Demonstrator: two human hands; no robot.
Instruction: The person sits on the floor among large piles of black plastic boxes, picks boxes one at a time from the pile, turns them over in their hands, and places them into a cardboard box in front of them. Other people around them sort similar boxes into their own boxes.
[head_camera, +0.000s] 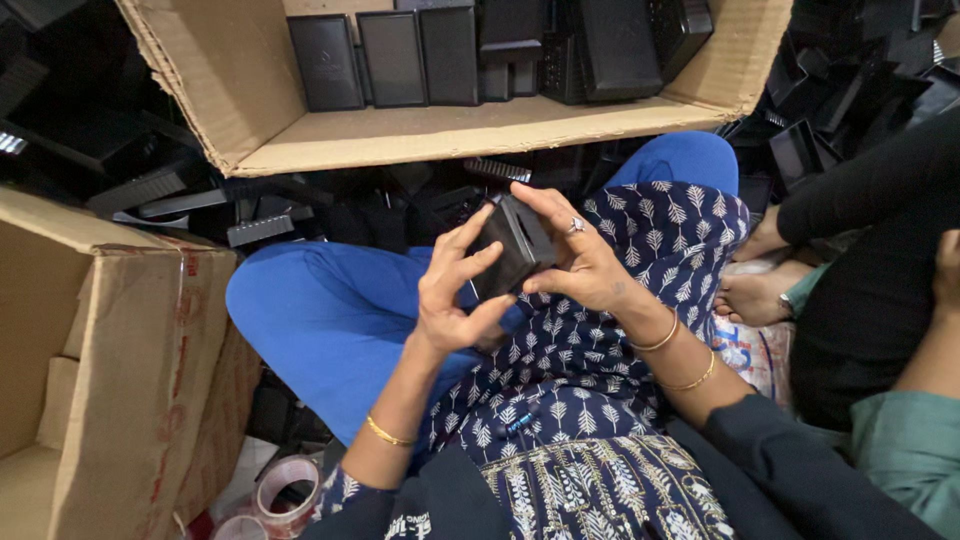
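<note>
A small black plastic box (512, 248) sits between both hands above the person's lap, tilted; the left hand (455, 290) presses it from the left with fingers (472, 232) spread, thumb against its lower edge; the right hand (580, 260) cups its right side, fingers curled over the top; beyond stands an open cardboard carton (480, 130) holding upright black boxes; a tape roll (287, 486) lies near the left elbow.

Matt black plastic part (512, 250); rough brown cardboard box (250, 90); glossy tape roll (288, 484); soft printed cloth tunic (580, 400).
</note>
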